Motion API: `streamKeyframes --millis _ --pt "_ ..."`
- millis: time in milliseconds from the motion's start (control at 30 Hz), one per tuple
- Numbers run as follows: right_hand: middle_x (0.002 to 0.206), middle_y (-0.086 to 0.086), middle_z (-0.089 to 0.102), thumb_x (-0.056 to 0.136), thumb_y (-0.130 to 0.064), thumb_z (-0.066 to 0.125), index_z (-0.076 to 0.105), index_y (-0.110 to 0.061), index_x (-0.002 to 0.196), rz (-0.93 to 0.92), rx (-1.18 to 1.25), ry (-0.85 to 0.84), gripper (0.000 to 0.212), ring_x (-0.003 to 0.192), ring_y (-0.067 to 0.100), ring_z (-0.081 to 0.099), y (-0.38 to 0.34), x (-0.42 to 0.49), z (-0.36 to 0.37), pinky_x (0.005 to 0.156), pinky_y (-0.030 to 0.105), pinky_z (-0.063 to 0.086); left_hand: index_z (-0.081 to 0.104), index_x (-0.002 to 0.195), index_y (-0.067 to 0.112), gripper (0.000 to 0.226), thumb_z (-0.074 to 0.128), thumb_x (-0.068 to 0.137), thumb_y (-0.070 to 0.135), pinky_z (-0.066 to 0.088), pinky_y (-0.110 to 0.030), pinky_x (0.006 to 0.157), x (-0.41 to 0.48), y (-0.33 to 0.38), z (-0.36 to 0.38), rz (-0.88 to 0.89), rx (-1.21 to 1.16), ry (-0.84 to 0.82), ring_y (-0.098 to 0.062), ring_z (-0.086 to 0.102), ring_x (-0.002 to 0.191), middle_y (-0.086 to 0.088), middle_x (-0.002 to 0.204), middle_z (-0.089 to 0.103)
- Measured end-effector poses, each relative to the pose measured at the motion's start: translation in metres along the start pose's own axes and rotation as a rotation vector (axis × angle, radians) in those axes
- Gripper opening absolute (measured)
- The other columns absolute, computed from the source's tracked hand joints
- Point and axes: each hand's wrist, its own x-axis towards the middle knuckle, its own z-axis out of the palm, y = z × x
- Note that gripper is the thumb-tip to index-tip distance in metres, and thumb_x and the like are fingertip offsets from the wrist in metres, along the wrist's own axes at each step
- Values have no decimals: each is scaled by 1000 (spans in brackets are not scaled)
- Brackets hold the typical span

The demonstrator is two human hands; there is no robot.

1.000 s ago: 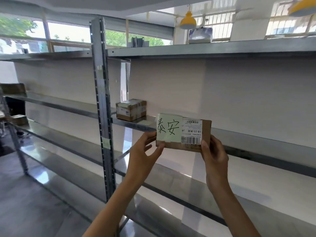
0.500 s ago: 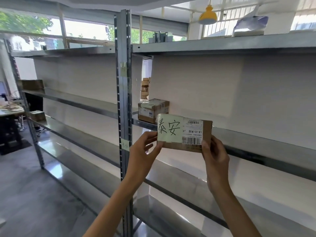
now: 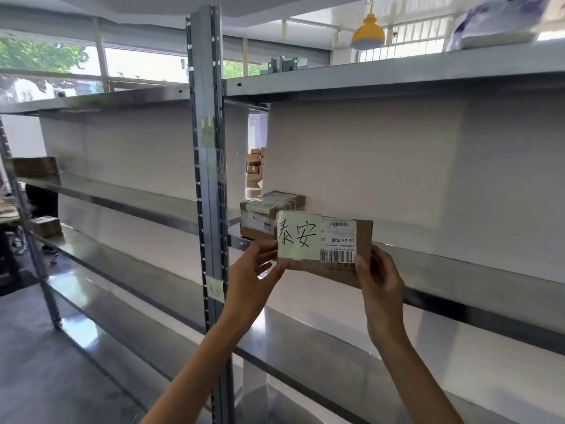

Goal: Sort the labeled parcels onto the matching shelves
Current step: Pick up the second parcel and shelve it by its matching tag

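I hold a flat brown cardboard parcel upright in front of the shelving, with a pale green handwritten note and a barcode label on its face. My left hand pinches its lower left corner and my right hand grips its lower right edge. Behind it a second taped parcel rests on the middle steel shelf, close to the upright post. Pale green tags are stuck on that post at different heights.
Steel shelves run left and right at several levels. Small boxes sit at the far left: one on an upper shelf, one lower. A white bag lies on the top shelf. Stacked cartons show through a gap behind.
My view has shifted left and closer, so the post and the shelved parcel now appear further right. Both hands keep the same grip on the parcel.
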Motion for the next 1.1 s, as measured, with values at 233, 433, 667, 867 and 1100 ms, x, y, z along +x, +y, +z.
streamKeyframes --millis 233,433,667,867,1100 --pt "104 -19 70 84 -32 65 59 -33 112 -17 -57 23 29 99 -4 64 18 17 24 73 7 50 56 114 15 34 67 82 19 55 -29 90 40 -38 -12 -23 -73 -73 -10 63 108 3 119 66" --pt "111 -13 69 82 -34 65 58 -29 117 -21 -127 106 36 103 0 64 27 16 55 77 10 51 57 110 17 32 69 80 20 54 -24 88 72 -69 -32 7 -126 -163 -4 64 104 8 115 67" --pt "111 -13 69 84 -31 65 57 -33 116 -22 -203 204 33 103 0 64 38 -5 103 79 11 52 58 108 18 31 70 80 16 54 -26 88 94 -98 -71 27 -224 -271 -5 65 103 10 111 68" --pt "113 -9 68 84 -29 65 57 -27 120 -32 -244 268 37 105 4 64 40 -29 139 80 12 52 59 101 29 30 73 77 18 55 -19 82 97 -116 -104 27 -277 -317 1 65 98 17 104 68" --pt "115 -7 68 85 -32 61 56 -23 123 9 -315 289 39 107 7 63 35 -62 159 90 24 54 58 103 29 29 72 79 20 53 -23 89 79 -125 -128 -9 -314 -370 1 63 102 21 106 66"
